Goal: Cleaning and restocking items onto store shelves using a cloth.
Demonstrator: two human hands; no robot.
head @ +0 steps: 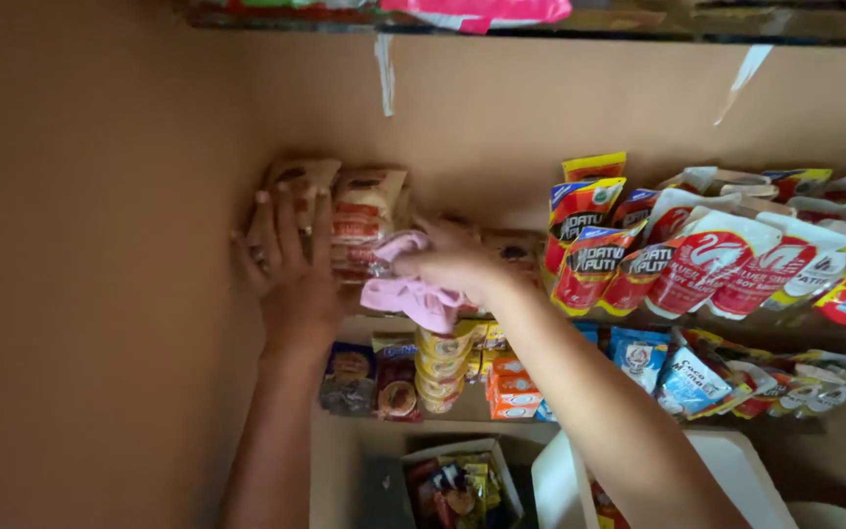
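- The left hand (pixel 291 257) is open, fingers spread and pointing up, palm pressed flat against the front of a stack of tan packets (pixel 345 211) at the left end of the upper shelf (pixel 540 321).
- The right hand (pixel 452 264) is closed around a pink cloth (pixel 411 289), gripping it bunched in the fist just to the right of the packets; whether the cloth touches them I cannot tell.
- The cloth hangs crumpled below the fist, its long axis running roughly from upper left to lower right, the loose end drooping toward the shelf edge.
- The packets stand upright, faces toward the camera, their long axis vertical, wedged into the corner where the brown side wall (pixel 100 264) meets the back wall.
- To the right along the same shelf stand red-and-white pouches (pixel 707 260), leaning and overlapping; a narrow stretch of shelf lies between them and the right hand.
- The side wall closes off the left, so open room is only rightward and toward the camera.
- Below, a lower shelf holds a stack of yellow tins (pixel 440 367), orange boxes (pixel 511 387) and blue sachets (pixel 687 377).
- Overhead another shelf edge (pixel 638 24) caps the space.
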